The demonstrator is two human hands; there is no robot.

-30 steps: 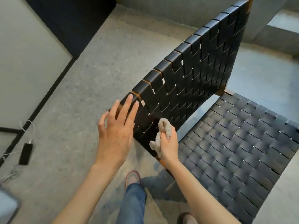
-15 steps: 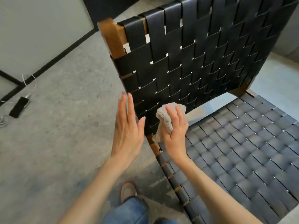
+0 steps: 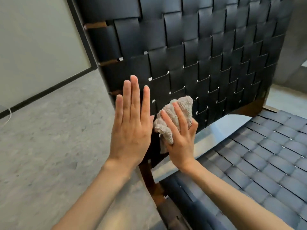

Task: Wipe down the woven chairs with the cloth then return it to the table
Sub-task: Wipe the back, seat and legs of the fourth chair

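A chair of black woven straps on a brown wooden frame fills the view, its backrest (image 3: 207, 52) upright ahead and its seat (image 3: 259, 163) at the lower right. My right hand (image 3: 180, 135) presses a bunched beige terry cloth (image 3: 172, 118) against the lower left of the backrest, fingers spread over it and thumb round its right side. Flat and straight-fingered, my left hand (image 3: 131, 120) lies beside the cloth at the backrest's left edge; whether it touches the straps is unclear.
Grey speckled floor (image 3: 54, 138) spreads to the left. A pale wall panel (image 3: 33, 47) with a black base strip stands at the back left, and a white cable (image 3: 7, 113) lies at the far left edge.
The view has closed in on the backrest. Both hands have risen along its lower left, the right hand carrying the cloth up onto the straps, the left hand staying flat beside it.
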